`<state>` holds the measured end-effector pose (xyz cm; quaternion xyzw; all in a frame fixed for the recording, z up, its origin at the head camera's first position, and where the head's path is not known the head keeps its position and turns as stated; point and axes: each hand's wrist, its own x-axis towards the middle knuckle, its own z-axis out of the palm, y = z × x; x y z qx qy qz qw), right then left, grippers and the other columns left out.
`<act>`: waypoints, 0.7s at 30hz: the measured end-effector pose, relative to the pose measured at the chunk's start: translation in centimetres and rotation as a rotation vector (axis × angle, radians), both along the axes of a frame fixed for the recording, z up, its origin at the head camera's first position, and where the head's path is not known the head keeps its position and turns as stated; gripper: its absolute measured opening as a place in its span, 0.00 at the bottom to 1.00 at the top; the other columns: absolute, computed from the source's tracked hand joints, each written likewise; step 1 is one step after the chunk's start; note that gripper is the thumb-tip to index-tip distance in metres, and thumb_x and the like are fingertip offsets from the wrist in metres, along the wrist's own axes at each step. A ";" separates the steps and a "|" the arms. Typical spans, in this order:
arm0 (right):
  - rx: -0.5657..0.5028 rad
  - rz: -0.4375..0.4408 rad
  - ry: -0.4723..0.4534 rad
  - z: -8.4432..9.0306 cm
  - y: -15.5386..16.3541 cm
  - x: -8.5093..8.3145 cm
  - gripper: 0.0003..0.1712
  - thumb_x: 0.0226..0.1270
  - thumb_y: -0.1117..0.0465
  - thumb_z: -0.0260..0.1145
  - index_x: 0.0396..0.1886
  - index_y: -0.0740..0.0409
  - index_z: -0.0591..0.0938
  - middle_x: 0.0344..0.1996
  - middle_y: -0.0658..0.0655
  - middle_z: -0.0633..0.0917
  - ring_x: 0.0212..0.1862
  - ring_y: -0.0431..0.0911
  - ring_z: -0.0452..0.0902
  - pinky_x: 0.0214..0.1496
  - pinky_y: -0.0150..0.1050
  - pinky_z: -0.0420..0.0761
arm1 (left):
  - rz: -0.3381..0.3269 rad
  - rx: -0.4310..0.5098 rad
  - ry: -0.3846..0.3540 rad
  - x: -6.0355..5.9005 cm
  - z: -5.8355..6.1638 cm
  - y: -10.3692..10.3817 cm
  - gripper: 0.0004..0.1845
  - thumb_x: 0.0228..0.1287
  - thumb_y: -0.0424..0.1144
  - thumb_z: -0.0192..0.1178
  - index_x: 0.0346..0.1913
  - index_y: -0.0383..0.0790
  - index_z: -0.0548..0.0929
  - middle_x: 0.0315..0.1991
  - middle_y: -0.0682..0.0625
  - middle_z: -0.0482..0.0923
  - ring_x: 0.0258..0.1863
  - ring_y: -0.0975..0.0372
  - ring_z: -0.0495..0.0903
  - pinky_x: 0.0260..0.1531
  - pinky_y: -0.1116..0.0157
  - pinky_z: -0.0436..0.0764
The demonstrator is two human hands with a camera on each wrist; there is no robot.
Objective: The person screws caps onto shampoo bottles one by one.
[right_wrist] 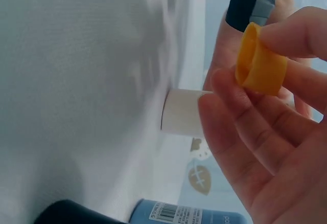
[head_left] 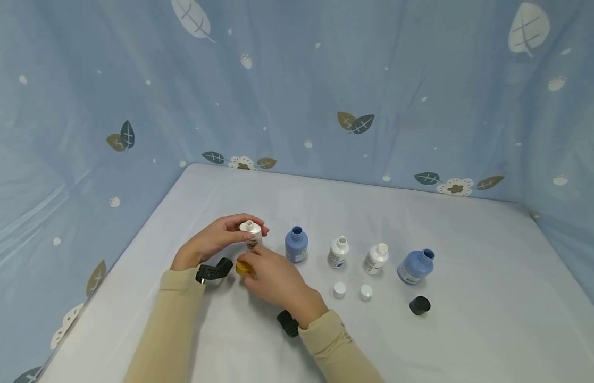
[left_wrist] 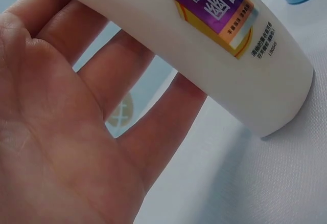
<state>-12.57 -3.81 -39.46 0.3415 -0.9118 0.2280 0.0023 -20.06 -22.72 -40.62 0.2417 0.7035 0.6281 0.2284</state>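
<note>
So your left hand (head_left: 215, 239) grips the open white plastic bottle (head_left: 251, 235) standing at the desk's (head_left: 469, 340) left, while your right hand (head_left: 273, 276) pinches its yellow cap (right_wrist: 260, 66). All five bottles look uncapped; three other caps lie loose nearby.

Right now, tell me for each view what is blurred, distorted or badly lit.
Head view: even soft light, faint shadows, wide-angle bend at the table edges. Left wrist view: the white bottle label is sharp, the left hand fills the frame, slightly soft. Right wrist view: the table cloth is smeared, the yellow cap and the right hand read fairly clearly.
</note>
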 end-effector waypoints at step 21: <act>-0.150 -0.043 0.021 0.7 0.7 -0.3 0.19 0.59 0.54 0.60 0.52 0.47 0.75 0.44 0.44 0.74 0.35 0.33 0.69 0.36 0.22 0.70 | 0.036 0.066 -0.023 0.1 -0.5 -1.3 0.14 0.63 0.32 0.52 0.50 0.36 0.68 0.51 0.41 0.71 0.47 0.53 0.71 0.51 0.54 0.68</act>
